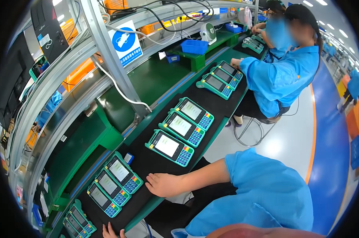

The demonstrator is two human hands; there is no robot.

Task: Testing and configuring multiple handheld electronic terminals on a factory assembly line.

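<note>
My right hand lies palm down, fingers extended, on the black mat, holding nothing. Just left of it stands a row of three green-cased card payment terminals with lit screens and blue keypads; beyond it is another lit group, its nearest terminal a short way from my fingers. At the lower edge my left hand shows only its fingers, spread apart beside the mat's near side; the rest is cut off. More terminals lie at the lower left. A small blue-and-white item sits behind the middle row.
A co-worker in blue sits further along the bench, a hand at a group of terminals with dark screens. Behind the mat stand a metal post, a blue bin and a small fan. Cables hang above.
</note>
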